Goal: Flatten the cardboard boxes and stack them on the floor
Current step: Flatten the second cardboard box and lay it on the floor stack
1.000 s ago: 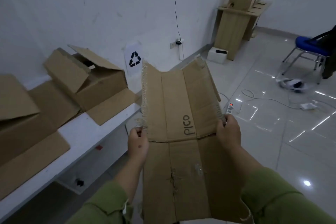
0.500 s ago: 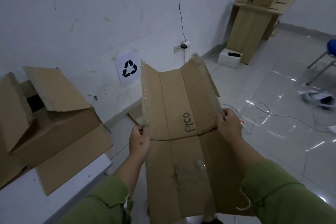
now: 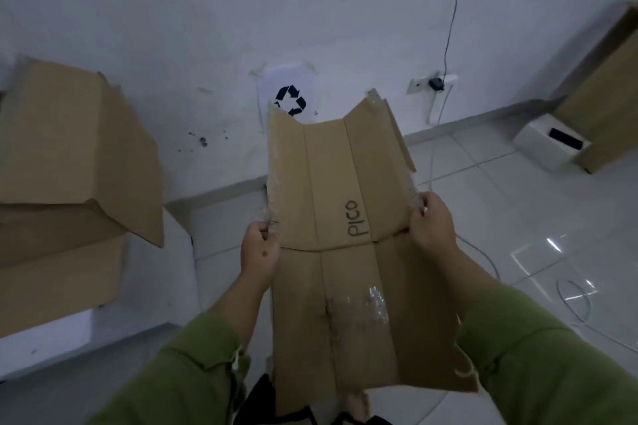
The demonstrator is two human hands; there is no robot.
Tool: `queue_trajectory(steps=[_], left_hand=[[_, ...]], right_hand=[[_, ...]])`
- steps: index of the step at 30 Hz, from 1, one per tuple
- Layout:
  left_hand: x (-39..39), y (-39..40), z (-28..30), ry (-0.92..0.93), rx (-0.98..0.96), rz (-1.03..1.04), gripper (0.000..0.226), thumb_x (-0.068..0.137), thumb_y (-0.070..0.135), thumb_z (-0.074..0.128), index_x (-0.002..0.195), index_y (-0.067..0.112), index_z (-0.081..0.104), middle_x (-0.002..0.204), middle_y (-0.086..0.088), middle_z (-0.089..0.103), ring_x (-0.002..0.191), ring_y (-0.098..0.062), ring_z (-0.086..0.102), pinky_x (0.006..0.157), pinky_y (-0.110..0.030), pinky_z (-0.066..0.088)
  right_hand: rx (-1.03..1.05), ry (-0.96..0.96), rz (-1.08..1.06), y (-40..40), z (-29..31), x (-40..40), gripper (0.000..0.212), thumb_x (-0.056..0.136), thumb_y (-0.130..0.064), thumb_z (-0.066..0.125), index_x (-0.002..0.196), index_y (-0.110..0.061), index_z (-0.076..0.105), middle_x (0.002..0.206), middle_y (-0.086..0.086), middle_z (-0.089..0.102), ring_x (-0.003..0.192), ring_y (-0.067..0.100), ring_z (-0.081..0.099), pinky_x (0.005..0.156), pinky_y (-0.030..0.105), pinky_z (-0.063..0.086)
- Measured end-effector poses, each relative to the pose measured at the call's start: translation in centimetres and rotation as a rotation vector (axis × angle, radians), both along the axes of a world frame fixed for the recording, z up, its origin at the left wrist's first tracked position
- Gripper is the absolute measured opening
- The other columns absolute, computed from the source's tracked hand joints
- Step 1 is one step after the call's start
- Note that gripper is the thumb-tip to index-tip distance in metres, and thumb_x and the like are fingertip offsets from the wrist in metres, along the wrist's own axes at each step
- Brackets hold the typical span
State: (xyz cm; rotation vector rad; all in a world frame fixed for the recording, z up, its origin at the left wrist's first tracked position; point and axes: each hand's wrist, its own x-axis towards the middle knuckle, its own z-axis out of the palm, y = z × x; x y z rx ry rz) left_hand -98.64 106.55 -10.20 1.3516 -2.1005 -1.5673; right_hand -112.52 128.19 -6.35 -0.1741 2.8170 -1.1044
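Compared with half a second ago, the view has swung down and toward the wall: the recycling sign point(image 3: 291, 99) now sits just above the cardboard sheet point(image 3: 340, 252), the open box point(image 3: 69, 162) on the white table point(image 3: 86, 338) has grown larger at the left, and the chair has gone out of sight. The grip itself is unchanged. The left hand point(image 3: 259, 248) is closed on the sheet's left edge, the right hand point(image 3: 431, 224) closed on its right edge, both near the middle crease. The sheet hangs between them, its upper half tilted toward the wall, its lower half dropping toward the green sleeves point(image 3: 538, 362) above the tiled floor point(image 3: 518, 203).
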Motion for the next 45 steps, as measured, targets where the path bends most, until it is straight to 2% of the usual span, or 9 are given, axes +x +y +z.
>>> queue_trajectory(steps=[4, 9, 14, 20, 24, 28, 31, 35, 45], left_hand=[[-4.0, -0.4, -1.9, -0.018, -0.008, 0.071, 0.014, 0.095, 0.012, 0.041, 0.104, 0.007, 0.05, 0.096, -0.009, 0.053, 0.089, -0.024, 0.051, 0.079, -0.033, 0.042], [-9.3, -2.2, -5.0, -0.052, -0.03, 0.118, 0.007, 0.096, 0.015, 0.04, 0.095, 0.012, 0.046, 0.087, -0.004, 0.052, 0.083, -0.022, 0.049, 0.071, -0.03, 0.037], [-14.1, -3.9, -10.5, -0.109, -0.041, 0.187, 0.019, 0.096, 0.013, 0.042, 0.107, 0.003, 0.053, 0.093, -0.007, 0.052, 0.085, -0.021, 0.049, 0.073, -0.029, 0.036], [-18.4, -5.5, -22.7, -0.177, -0.108, 0.238, 0.025, 0.091, 0.0, 0.039, 0.111, -0.007, 0.052, 0.108, -0.023, 0.059, 0.093, -0.029, 0.053, 0.077, -0.029, 0.039], [-20.4, -6.5, -32.8, -0.195, -0.107, 0.328, 0.026, 0.091, 0.005, 0.042, 0.108, -0.004, 0.058, 0.111, -0.024, 0.062, 0.101, -0.033, 0.058, 0.087, -0.034, 0.045], [-22.0, -7.9, -42.0, -0.153, -0.148, 0.362, 0.027, 0.091, 0.006, 0.043, 0.103, -0.004, 0.065, 0.099, -0.02, 0.065, 0.093, -0.029, 0.06, 0.071, -0.025, 0.04], [-22.9, -9.0, -47.7, -0.135, -0.194, 0.377, 0.029, 0.091, 0.007, 0.042, 0.102, -0.004, 0.066, 0.098, -0.02, 0.066, 0.089, -0.022, 0.057, 0.073, -0.023, 0.039], [-24.2, -10.1, -53.5, -0.086, -0.195, 0.435, 0.031, 0.091, 0.006, 0.039, 0.107, -0.001, 0.065, 0.093, -0.006, 0.057, 0.089, -0.015, 0.051, 0.079, -0.018, 0.038], [-26.6, -12.3, -61.6, 0.011, -0.203, 0.56, 0.029, 0.092, 0.009, 0.041, 0.111, 0.002, 0.063, 0.096, -0.002, 0.057, 0.089, -0.014, 0.051, 0.079, -0.018, 0.039]], right_hand=[[-0.026, -0.009, 0.082, -1.3, -1.4, -5.3, 0.026, 0.096, -0.011, 0.044, 0.117, 0.0, 0.055, 0.116, 0.015, 0.06, 0.099, 0.021, 0.053, 0.077, 0.024, 0.037], [-0.041, -0.013, 0.079, -3.4, -4.6, -11.5, 0.031, 0.094, -0.011, 0.048, 0.121, 0.001, 0.056, 0.12, 0.017, 0.062, 0.108, 0.028, 0.057, 0.075, 0.013, 0.032], [-0.047, -0.068, 0.087, -5.2, -11.4, -17.2, 0.027, 0.094, -0.01, 0.049, 0.117, 0.001, 0.059, 0.117, 0.017, 0.063, 0.103, 0.027, 0.057, 0.069, 0.008, 0.03], [-0.039, -0.113, 0.15, -7.4, -24.7, -22.7, 0.027, 0.094, -0.008, 0.046, 0.116, 0.002, 0.059, 0.116, 0.018, 0.062, 0.106, 0.03, 0.057, 0.075, 0.017, 0.034], [-0.045, -0.17, 0.183, -8.8, -34.7, -25.9, 0.028, 0.095, -0.01, 0.045, 0.117, 0.0, 0.058, 0.119, 0.016, 0.061, 0.109, 0.029, 0.055, 0.078, 0.018, 0.034], [-0.004, -0.195, 0.235, -9.9, -43.9, -28.7, 0.031, 0.096, -0.01, 0.042, 0.122, 0.001, 0.054, 0.127, 0.017, 0.056, 0.116, 0.031, 0.052, 0.087, 0.023, 0.035], [0.034, -0.191, 0.266, -11.5, -49.9, -30.2, 0.031, 0.095, -0.008, 0.04, 0.122, 0.003, 0.052, 0.13, 0.019, 0.054, 0.12, 0.032, 0.049, 0.089, 0.023, 0.031], [-0.012, -0.229, 0.276, -13.4, -55.4, -31.7, 0.033, 0.097, -0.011, 0.036, 0.125, -0.001, 0.048, 0.13, 0.014, 0.052, 0.119, 0.028, 0.048, 0.09, 0.026, 0.035], [-0.168, -0.216, 0.279, -15.8, -63.6, -33.6, 0.032, 0.096, -0.011, 0.037, 0.125, -0.005, 0.051, 0.126, 0.015, 0.058, 0.106, 0.026, 0.056, 0.087, 0.026, 0.043]])
